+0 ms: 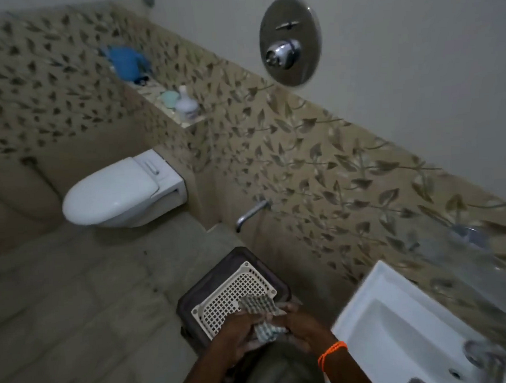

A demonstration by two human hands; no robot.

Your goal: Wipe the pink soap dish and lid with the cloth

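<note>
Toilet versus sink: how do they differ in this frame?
The toilet sits far left, whole in view, with its lid closed; the sink is at lower right, cut off by the frame edge, its basin open. The toilet is rounded, the sink square-edged. Both are white and mounted against tiled walls.

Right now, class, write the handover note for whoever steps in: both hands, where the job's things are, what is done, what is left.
Left hand and right hand: both grip the checked cloth, bunched between them above the cream grid basket on the dark stool.
Pink soap dish and lid: not visible in this view; anything wrapped in the cloth cannot be told.
White sink is to the right.
Done: cloth in hand.
Left: find dish and lid, wipe both.
</note>
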